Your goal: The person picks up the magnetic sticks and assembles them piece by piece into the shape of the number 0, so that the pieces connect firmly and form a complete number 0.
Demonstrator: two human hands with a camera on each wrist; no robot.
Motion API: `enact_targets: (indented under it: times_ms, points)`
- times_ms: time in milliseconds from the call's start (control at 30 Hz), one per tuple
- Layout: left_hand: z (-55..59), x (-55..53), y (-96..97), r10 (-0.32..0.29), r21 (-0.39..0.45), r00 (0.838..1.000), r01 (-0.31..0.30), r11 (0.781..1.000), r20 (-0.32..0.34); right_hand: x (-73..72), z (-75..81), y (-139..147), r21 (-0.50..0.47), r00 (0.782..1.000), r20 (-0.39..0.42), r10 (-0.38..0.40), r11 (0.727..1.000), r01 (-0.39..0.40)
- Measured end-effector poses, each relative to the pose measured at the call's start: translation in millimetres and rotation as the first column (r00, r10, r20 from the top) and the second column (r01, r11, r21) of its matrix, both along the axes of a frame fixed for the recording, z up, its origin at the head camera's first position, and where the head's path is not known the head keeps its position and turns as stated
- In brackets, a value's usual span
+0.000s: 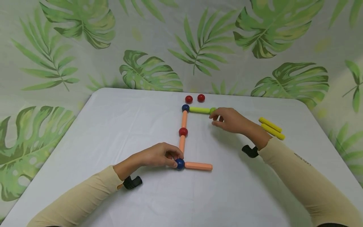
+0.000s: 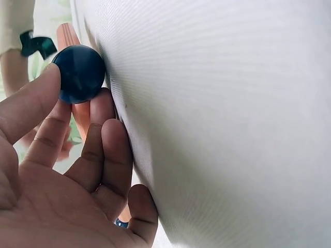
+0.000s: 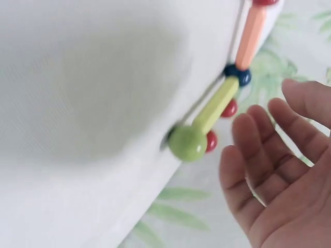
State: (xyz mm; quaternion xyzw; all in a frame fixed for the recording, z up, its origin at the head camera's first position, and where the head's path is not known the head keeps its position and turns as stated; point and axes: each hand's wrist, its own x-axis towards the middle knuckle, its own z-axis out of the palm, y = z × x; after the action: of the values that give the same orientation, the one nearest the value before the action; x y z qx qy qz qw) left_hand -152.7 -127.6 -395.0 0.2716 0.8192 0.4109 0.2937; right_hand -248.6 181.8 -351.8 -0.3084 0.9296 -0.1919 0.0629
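My left hand (image 1: pixel 158 155) pinches a blue ball (image 1: pixel 180 164) between thumb and fingers at the near corner of a chain of rods and balls. A salmon rod (image 1: pixel 198 166) extends right from that ball. Further salmon rods lead away through a red ball (image 1: pixel 183 131) to another blue ball (image 1: pixel 185 108). From there a lime-green rod (image 1: pixel 199 110) runs right to a green ball (image 3: pixel 188 143). My right hand (image 1: pixel 231 120) hovers beside the green ball, fingers loosely bent. In the right wrist view, a gap separates them and the hand holds nothing.
Two loose red balls, one on the left (image 1: pixel 188 99) and one on the right (image 1: pixel 201 98), lie behind the chain near the far table edge. Yellow rods (image 1: pixel 273 131) lie side by side at the right, near my right wrist. A leaf-patterned cloth (image 1: pixel 153 71) hangs behind the white table (image 1: pixel 119 119).
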Motion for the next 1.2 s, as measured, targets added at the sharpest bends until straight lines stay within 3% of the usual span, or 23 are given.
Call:
enact_targets:
  times_ms: [133, 267, 433, 700, 1033, 1200]
  points:
    - [-1.7, 0.4, -1.0, -0.005, 0.003, 1.000, 0.005, 1.000, -0.011, -20.7, 2.0, -2, -0.036, 0.998, -0.050, -0.028, 0.999, 0.026]
    - [-2.7, 0.7, -1.3, -0.004, -0.001, 1.000, 0.004, 1.000, -0.024, -36.9, 1.8, -10, -0.050, 0.996, -0.033, -0.080, 0.996, 0.079]
    - [-2.0, 1.5, -0.8, 0.020, -0.026, 1.000, -0.021, 0.999, -0.016, -49.7, 1.9, -25, -0.037, 0.993, -0.016, -0.114, 0.993, 0.113]
    - [-1.2, 0.9, 0.3, 0.002, -0.010, 1.000, -0.002, 1.000, -0.024, -67.7, -3.0, -45, 0.000, 0.975, -0.016, -0.223, 0.975, 0.223]
    - [-1.6, 2.8, -1.1, 0.032, -0.011, 0.999, -0.032, 0.999, -0.007, -86.3, -10.2, -81, 0.103, 0.986, -0.008, -0.168, 0.980, 0.168]
    - [-2.6, 2.7, 2.0, 0.030, -0.005, 0.999, -0.030, 1.000, -0.014, -92.0, -14.0, -81, 0.211, 0.981, 0.048, -0.188, 0.962, 0.174]
